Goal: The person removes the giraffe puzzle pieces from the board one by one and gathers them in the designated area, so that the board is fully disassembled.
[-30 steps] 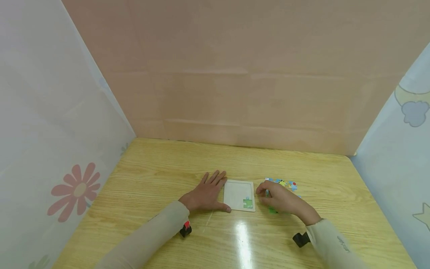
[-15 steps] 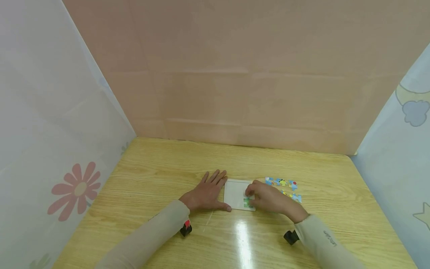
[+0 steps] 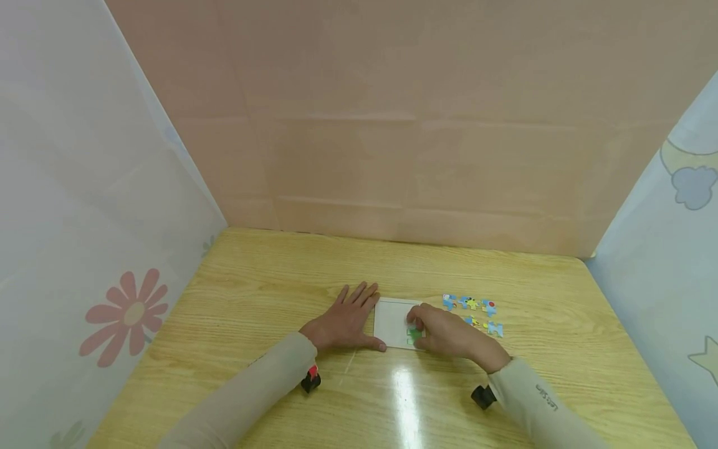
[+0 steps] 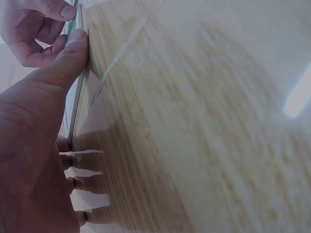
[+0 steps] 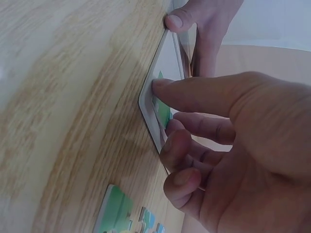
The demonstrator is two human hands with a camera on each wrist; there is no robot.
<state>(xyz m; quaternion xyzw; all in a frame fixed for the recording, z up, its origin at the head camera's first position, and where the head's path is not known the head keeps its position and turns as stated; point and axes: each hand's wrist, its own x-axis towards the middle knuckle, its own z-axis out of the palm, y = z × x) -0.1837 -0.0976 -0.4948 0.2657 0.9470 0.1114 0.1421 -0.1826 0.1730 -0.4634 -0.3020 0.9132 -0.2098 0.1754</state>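
Observation:
A small white puzzle tray [image 3: 389, 321] with a raised rim lies on the table in the head view. My left hand [image 3: 342, 324] rests palm down at its left side, fingers spread, thumb at the near-left corner. Over the tray's right part is my right hand [image 3: 449, 330], its thumb and fingers pinching a green puzzle piece [image 5: 162, 108] in the near-right corner. The right fingers partly cover that piece, so whether a second one lies under them is hidden. Right of the tray, loose jigsaw pieces [image 3: 471, 303] lie on the table.
The wooden table [image 3: 269, 280] ends at a brown back panel [image 3: 392, 156]. Pale patterned panels stand at both sides. Another green piece [image 5: 114, 208] lies on the table under the right hand. Black wrist cameras [image 3: 483, 396] hang below the sleeves.
My right hand has moved left from the loose pieces onto the tray's right part, and its fingers have settled at the near-right corner. The left hand stays where it was.

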